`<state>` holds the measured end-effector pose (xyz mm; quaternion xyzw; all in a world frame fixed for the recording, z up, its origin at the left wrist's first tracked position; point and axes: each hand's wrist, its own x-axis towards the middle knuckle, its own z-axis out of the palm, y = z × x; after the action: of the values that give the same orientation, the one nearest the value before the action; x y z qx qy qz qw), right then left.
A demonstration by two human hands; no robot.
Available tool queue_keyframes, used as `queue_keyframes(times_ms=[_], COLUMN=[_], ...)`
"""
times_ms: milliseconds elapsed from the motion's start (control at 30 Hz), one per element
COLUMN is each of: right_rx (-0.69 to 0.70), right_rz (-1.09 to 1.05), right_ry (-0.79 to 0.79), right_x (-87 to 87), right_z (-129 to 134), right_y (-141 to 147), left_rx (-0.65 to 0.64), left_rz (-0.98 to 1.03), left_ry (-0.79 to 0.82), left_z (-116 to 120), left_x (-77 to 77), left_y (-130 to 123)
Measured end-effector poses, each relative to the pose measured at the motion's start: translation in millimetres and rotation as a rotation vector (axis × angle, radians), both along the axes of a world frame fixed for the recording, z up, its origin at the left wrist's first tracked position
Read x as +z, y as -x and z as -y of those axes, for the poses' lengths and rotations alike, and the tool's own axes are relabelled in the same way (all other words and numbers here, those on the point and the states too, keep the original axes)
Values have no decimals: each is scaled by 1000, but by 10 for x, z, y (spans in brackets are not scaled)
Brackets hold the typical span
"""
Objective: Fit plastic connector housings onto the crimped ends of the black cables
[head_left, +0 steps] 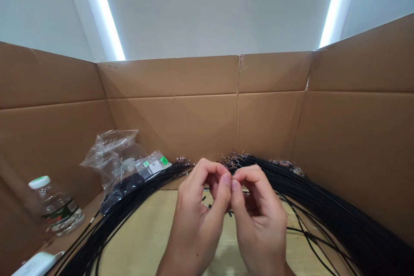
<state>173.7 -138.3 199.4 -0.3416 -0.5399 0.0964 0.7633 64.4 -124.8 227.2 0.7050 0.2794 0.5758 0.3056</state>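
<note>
My left hand (pixel 203 211) and my right hand (pixel 260 215) meet in the middle, above a yellowish work surface (pixel 139 233). Thumb and forefinger of each are pinched together, the tips touching or nearly so. Whatever sits between the fingertips is too small or too hidden to name. Behind the right hand lies a thick bundle of black cables (pixel 310 194) with bare-looking wire ends. A second bundle of black cables (pixel 129 207) curves along the left. Several small black pieces (pixel 230 213) lie on the surface, partly covered by my hands.
Cardboard walls (pixel 174 125) enclose the back and both sides. At left stand a clear bottle with a white cap (pixel 61 211) and a clear plastic bag (pixel 113 155) with dark contents. A labelled packet (pixel 155 164) lies beside it. A white object (pixel 39 264) sits at the lower left.
</note>
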Motion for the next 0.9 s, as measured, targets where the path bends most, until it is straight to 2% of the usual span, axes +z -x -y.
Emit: queue_keyframes(times_ms=[333, 500, 600, 767, 833, 900], right_rx=[118, 161, 86, -140, -154, -88], right_rz=[-116, -71, 22, 236, 270, 231], right_ry=[33, 0, -46, -84, -79, -39], right_x=[102, 82, 42, 2, -1, 7], right_z=[73, 55, 40, 54, 73, 94], right_y=[-8, -8, -13, -37, -42, -49], left_rx=[-52, -185, -179, -116, -112, -121], left_rz=[26, 87, 92, 44, 22, -5], left_ry=[48, 157, 155, 65, 53, 48], left_z=[-4, -15, -33, -53, -44, -28], left_x=[-22, 31, 64, 62, 52, 47], left_y=[7, 21, 47, 97, 113, 128])
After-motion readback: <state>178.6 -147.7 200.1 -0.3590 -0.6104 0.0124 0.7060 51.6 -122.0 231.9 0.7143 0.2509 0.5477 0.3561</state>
